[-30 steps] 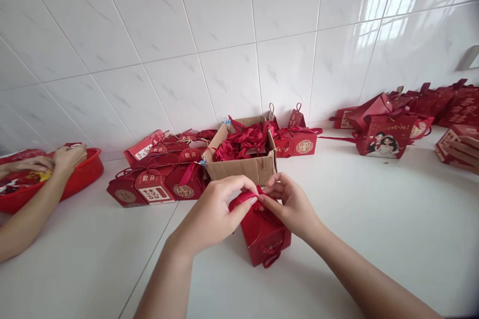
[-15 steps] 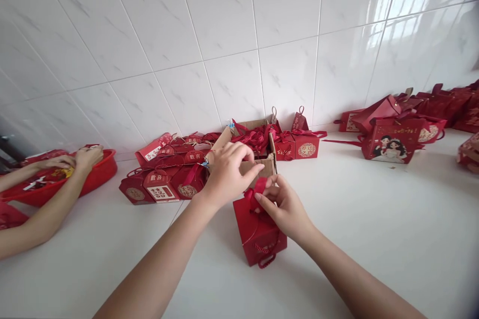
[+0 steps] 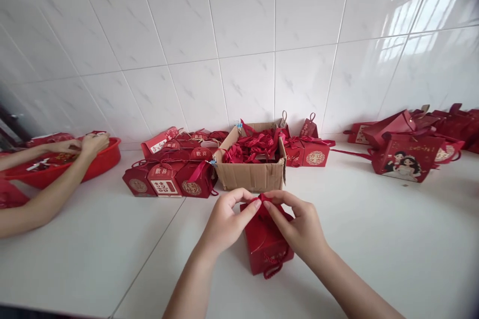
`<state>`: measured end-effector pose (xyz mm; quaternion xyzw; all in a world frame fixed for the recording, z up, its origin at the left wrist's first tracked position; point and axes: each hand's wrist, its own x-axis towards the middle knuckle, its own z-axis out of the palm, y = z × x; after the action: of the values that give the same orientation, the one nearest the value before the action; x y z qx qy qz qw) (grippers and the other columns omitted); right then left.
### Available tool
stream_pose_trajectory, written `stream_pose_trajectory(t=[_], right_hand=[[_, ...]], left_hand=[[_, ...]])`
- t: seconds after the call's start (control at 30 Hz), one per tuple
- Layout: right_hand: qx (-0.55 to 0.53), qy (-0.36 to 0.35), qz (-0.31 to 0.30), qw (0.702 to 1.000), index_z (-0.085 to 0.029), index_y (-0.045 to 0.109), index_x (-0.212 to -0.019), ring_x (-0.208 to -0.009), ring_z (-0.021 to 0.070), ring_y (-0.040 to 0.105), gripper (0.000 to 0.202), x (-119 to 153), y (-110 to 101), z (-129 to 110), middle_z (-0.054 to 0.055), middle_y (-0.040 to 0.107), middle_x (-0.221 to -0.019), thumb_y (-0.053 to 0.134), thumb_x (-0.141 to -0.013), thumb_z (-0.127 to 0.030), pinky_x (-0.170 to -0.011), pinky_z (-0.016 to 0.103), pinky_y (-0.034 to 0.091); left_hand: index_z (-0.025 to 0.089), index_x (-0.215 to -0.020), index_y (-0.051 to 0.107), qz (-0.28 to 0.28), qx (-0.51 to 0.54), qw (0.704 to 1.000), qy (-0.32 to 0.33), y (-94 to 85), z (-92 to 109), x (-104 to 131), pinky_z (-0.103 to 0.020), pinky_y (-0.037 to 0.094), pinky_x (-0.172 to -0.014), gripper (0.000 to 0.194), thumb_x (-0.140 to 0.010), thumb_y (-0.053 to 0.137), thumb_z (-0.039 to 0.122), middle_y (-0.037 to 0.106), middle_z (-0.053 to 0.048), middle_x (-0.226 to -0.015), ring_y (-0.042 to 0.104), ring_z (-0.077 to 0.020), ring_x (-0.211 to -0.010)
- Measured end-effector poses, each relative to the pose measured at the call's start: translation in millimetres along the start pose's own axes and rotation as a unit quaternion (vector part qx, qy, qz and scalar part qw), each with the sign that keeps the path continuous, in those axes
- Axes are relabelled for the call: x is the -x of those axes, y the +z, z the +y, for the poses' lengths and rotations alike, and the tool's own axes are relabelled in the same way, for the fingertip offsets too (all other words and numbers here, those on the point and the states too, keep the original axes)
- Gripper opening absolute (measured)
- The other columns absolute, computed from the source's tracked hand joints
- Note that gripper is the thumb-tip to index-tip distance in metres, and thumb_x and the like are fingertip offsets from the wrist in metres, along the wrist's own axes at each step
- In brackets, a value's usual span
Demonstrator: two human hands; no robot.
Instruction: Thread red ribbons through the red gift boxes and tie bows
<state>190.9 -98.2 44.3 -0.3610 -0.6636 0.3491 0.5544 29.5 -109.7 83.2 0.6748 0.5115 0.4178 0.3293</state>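
A red gift box (image 3: 258,251) stands on the white table in front of me, with a twisted red cord handle (image 3: 273,271) hanging at its near side. Over its top, my left hand (image 3: 229,219) pinches a red ribbon (image 3: 263,197) between thumb and fingers. My right hand (image 3: 297,222) is closed on the same ribbon from the other side, the thumbs almost meeting. The fingers hide most of the ribbon and part of the box lid.
Behind the gift box is a cardboard box (image 3: 250,176) filled with red ribbons (image 3: 258,144). Finished-looking red boxes (image 3: 162,182) sit left of it, more (image 3: 404,159) at the right. Another person's hands (image 3: 93,144) work over a red basin (image 3: 116,152) at far left.
My left hand has come down from the air onto the ribbon, beside my right hand. Both hands now pinch it. The view has shifted a little.
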Motion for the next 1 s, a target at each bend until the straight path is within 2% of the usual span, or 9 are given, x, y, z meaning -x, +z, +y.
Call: stream_pose_trajectory(t=[0.13,0.3,0.4,0.57,0.67,0.8,0.9,1.0], right_hand=[[0.039,-0.015,0.007,0.999,-0.020,0.068,-0.093,-0.078,0.0169,0.067,0.018,3.6,1.1,-0.9,0.004,0.071,-0.087,0.053,-0.089,-0.029,-0.069,0.026,0.053],[0.051,-0.012,0.017,0.998,-0.019,0.069,-0.094,-0.080,0.0174,0.067,0.018,2.7,0.4,-1.0,0.004,0.071,-0.089,0.054,-0.089,-0.028,-0.070,0.026,0.053],[0.072,-0.019,0.003,0.997,-0.020,0.070,-0.094,-0.080,0.0177,0.066,0.019,1.3,-1.6,-3.9,0.005,0.070,-0.089,0.053,-0.090,-0.027,-0.070,0.026,0.052],[0.111,-0.016,-0.069,0.991,-0.022,0.071,-0.098,-0.081,0.0213,0.063,0.022,0.6,-5.8,-9.2,0.009,0.066,-0.092,0.057,-0.088,-0.036,-0.070,0.032,0.052],[0.127,-0.011,-0.073,0.989,-0.022,0.073,-0.093,-0.084,0.0229,0.061,0.021,0.9,-7.1,-6.9,0.010,0.063,-0.095,0.058,-0.087,-0.036,-0.076,0.037,0.053],[0.112,0.051,-0.080,0.989,-0.024,0.073,-0.083,-0.092,0.0243,0.059,0.024,0.8,-8.0,-3.8,0.010,0.056,-0.104,0.056,-0.087,-0.040,-0.076,0.039,0.055],[0.022,0.137,-0.104,0.985,-0.023,0.072,-0.078,-0.099,0.0258,0.058,0.029,0.1,-8.8,-5.0,0.010,0.048,-0.120,0.060,-0.083,-0.049,-0.067,0.034,0.059],[-0.052,0.199,-0.124,0.971,-0.020,0.070,-0.077,-0.097,0.0255,0.059,0.033,-0.8,-9.8,-6.3,0.009,0.040,-0.131,0.064,-0.079,-0.053,-0.058,0.029,0.059]], left_hand=[[0.019,-0.075,0.054,0.006,0.012,1.000,-0.023,2.4,6.2,6.3,-0.022,0.043,-0.068,0.020,-0.089,0.054,0.033,0.058,0.002,-0.075,0.055,-0.0140,-0.076],[0.021,-0.084,0.055,-0.007,0.010,1.000,0.005,6.9,3.0,9.4,-0.022,0.045,-0.076,0.007,-0.085,0.060,0.027,0.060,0.002,-0.085,0.057,-0.0142,-0.086],[0.020,-0.082,0.055,0.023,0.029,0.999,0.002,13.1,-3.5,10.3,-0.023,0.046,-0.074,0.009,-0.084,0.061,0.026,0.061,0.001,-0.084,0.058,-0.0149,-0.084],[0.019,-0.076,0.057,0.088,0.047,0.995,0.016,18.8,-13.4,12.4,-0.023,0.048,-0.070,0.008,-0.082,0.062,0.023,0.064,0.001,-0.078,0.060,-0.0148,-0.077],[0.020,-0.076,0.062,0.113,0.033,0.993,0.029,18.7,-18.7,13.0,-0.024,0.050,-0.072,0.005,-0.081,0.064,0.022,0.067,0.001,-0.077,0.062,-0.0154,-0.077],[0.021,-0.074,0.065,0.130,0.045,0.990,0.017,18.7,-23.1,13.4,-0.025,0.051,-0.072,0.007,-0.079,0.067,0.025,0.070,0.000,-0.078,0.065,-0.0166,-0.077],[0.021,-0.072,0.065,0.137,0.056,0.989,0.022,18.4,-23.1,13.9,-0.024,0.052,-0.071,0.008,-0.079,0.067,0.023,0.070,0.001,-0.076,0.065,-0.0163,-0.076],[0.021,-0.073,0.065,0.124,0.061,0.990,0.017,16.6,-22.0,14.4,-0.025,0.052,-0.072,0.007,-0.080,0.065,0.021,0.070,0.001,-0.077,0.065,-0.0165,-0.077]])
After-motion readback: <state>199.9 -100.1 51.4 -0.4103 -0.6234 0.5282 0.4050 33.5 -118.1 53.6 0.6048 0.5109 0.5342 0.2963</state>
